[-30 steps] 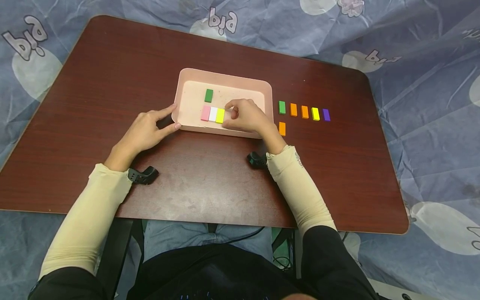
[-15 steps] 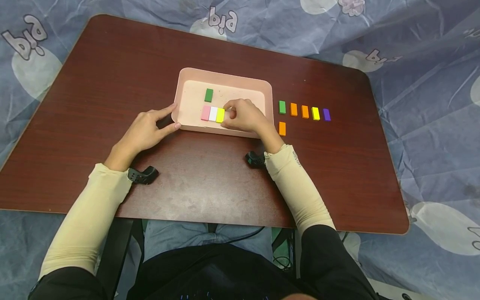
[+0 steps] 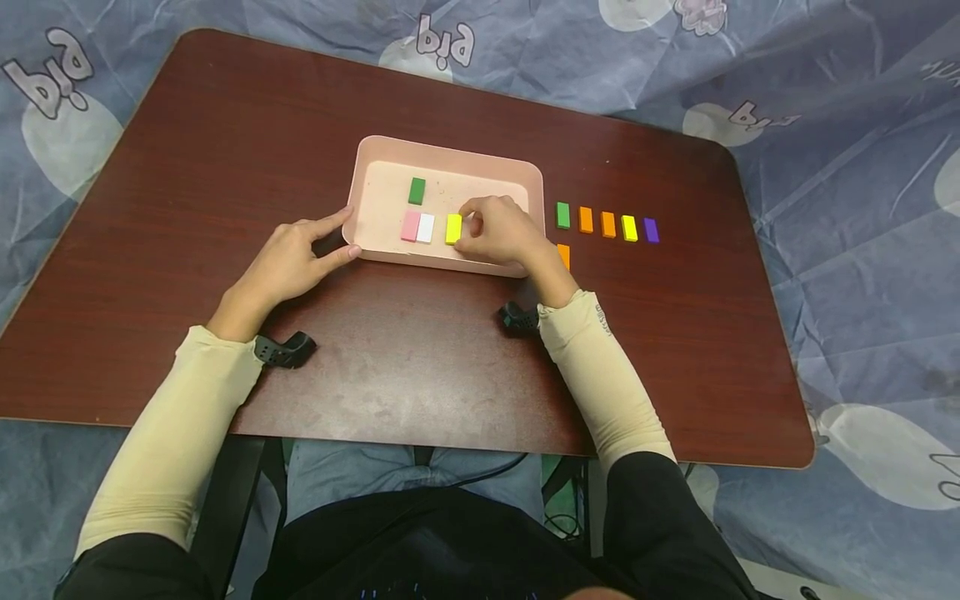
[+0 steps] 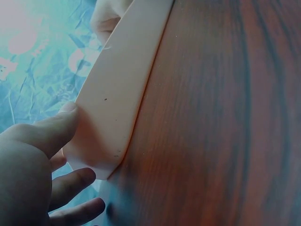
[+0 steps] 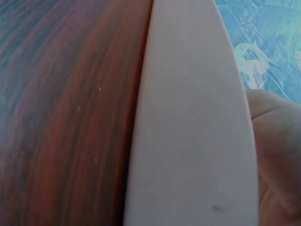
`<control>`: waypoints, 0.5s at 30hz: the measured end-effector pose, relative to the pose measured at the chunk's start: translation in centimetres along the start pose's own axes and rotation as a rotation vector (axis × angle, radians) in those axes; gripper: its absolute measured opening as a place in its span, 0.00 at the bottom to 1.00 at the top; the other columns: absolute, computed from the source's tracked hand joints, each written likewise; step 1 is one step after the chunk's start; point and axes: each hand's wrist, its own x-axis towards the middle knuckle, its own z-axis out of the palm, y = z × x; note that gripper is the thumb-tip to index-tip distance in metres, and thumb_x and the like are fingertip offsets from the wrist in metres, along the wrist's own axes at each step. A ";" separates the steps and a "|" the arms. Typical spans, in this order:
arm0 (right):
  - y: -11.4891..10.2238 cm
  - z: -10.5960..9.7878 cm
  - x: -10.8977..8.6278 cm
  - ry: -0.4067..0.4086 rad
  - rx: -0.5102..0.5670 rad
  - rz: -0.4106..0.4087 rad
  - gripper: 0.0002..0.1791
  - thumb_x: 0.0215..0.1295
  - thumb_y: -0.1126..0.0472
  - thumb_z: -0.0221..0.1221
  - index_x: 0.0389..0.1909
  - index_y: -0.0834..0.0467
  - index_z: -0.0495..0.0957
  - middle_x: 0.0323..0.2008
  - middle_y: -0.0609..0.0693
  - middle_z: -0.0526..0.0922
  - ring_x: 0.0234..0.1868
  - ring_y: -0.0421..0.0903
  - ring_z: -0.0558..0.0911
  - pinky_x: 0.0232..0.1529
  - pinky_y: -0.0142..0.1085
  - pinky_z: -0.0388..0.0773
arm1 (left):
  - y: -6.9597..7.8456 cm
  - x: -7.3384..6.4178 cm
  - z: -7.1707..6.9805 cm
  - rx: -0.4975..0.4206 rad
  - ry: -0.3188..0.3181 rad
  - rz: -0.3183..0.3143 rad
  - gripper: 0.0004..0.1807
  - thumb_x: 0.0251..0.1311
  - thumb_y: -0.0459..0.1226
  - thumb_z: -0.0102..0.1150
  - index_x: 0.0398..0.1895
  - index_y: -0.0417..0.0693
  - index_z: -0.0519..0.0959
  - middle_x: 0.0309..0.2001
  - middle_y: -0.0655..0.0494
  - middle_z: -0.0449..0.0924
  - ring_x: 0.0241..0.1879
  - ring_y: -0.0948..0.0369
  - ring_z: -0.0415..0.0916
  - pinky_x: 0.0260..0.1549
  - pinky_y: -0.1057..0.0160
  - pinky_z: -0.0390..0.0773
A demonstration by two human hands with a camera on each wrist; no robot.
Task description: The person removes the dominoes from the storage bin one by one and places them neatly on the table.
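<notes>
In the head view, my right hand [image 3: 502,229] is inside the pink tray [image 3: 487,162], pinching a yellow block [image 3: 453,229] between thumb and finger. A gap separates that block from the white block [image 3: 425,228], which lies against a pink block [image 3: 410,226]. Farther back in the tray is a dark green block [image 3: 417,191]. My left hand [image 3: 288,262] touches the tray's left near corner with extended thumb and index finger. The left wrist view shows that thumb [image 4: 61,127] on the tray wall. From the right wrist, the tray wall [image 5: 188,117] hides the fingertips.
Right of the tray, a row on the brown table [image 3: 420,350] holds a green block [image 3: 562,215], two orange blocks [image 3: 586,220], a yellow block and a purple block [image 3: 652,231]. Another orange block [image 3: 564,255] lies nearer, partly behind the right wrist.
The right hand has shifted slightly right, and the yellow block has moved with it, away from the white block it stood against. The left hand and tray have stayed put.
</notes>
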 end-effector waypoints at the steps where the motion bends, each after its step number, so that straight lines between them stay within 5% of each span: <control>1: 0.1 -0.1 -0.1 0.010 0.005 -0.008 0.23 0.47 0.52 0.63 0.45 0.57 0.76 0.24 0.46 0.76 0.27 0.42 0.71 0.29 0.32 0.67 | 0.0 0.0 0.0 -0.001 0.001 0.000 0.35 0.57 0.56 0.54 0.67 0.57 0.61 0.56 0.35 0.69 0.56 0.43 0.66 0.53 0.45 0.64; 15: 2.7 -2.1 -4.4 0.137 0.139 -0.096 0.23 0.49 0.51 0.66 0.45 0.57 0.78 0.23 0.48 0.75 0.25 0.43 0.71 0.29 0.34 0.69 | 0.1 0.0 0.0 -0.005 -0.001 0.004 0.35 0.58 0.56 0.54 0.67 0.56 0.62 0.57 0.35 0.69 0.56 0.42 0.66 0.53 0.45 0.64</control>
